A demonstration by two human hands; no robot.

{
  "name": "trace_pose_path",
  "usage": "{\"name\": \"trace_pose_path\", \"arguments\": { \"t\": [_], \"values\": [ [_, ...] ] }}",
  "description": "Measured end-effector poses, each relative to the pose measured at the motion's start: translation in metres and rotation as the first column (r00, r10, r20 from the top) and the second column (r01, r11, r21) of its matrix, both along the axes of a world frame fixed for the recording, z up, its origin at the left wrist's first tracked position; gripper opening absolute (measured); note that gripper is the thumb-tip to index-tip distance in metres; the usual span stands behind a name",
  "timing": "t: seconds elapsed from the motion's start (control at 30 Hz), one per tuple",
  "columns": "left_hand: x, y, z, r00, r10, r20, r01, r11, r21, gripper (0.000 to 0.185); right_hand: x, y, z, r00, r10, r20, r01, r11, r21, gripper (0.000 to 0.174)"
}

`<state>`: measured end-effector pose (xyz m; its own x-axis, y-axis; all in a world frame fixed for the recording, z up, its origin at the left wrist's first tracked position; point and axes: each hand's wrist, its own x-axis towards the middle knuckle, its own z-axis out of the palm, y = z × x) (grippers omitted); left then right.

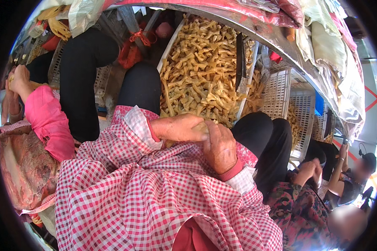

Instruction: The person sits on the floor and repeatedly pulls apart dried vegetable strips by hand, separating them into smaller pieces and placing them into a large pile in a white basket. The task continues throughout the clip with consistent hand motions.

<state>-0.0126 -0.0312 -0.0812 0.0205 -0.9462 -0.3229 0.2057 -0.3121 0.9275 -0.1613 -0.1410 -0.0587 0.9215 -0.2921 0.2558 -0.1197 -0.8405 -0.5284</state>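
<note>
My left hand (pixel 179 127) and my right hand (pixel 220 146) meet above my lap, fingers curled together. Between them is a small yellowish-brown strip (pixel 201 127), mostly hidden by the fingers. Directly beyond my hands stands a white plastic crate (pixel 170 45), heaped with knotted strips (pixel 204 75) of the same yellow-brown food material. One longer strip (pixel 166 98) lies unknotted along the crate's left side. A checked pink-and-white smock (pixel 138 194) covers my lap.
A metal table edge (pixel 270 42) curves overhead, with plastic sheeting on top. White perforated crates (pixel 276 91) stand to the right. Co-workers sit close on both sides; a pink sleeve (pixel 48 122) is at left, a co-worker's hands (pixel 311 171) at right.
</note>
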Motion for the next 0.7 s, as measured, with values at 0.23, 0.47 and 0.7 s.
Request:
{"name": "trace_pose_path", "arguments": {
  "t": [0.23, 0.47, 0.7],
  "values": [
    [-0.017, 0.004, -0.008, 0.876, 0.424, 0.229, -0.333, 0.876, -0.35, 0.015, -0.001, 0.001, 0.015, 0.97, -0.107, -0.218, 0.158, 0.959, 0.235, 0.025],
    [-0.009, 0.009, -0.005, 0.789, 0.31, -0.53, -0.294, 0.949, 0.117, 0.022, 0.004, -0.008, -0.001, 0.998, -0.059, -0.032, 0.064, 0.979, 0.194, 0.028],
    [-0.01, -0.003, -0.011, 0.876, 0.269, -0.4, -0.297, 0.955, -0.009, 0.02, 0.006, -0.013, 0.02, 0.998, 0.04, -0.053, -0.03, 0.985, 0.171, 0.014]
  ]
}}
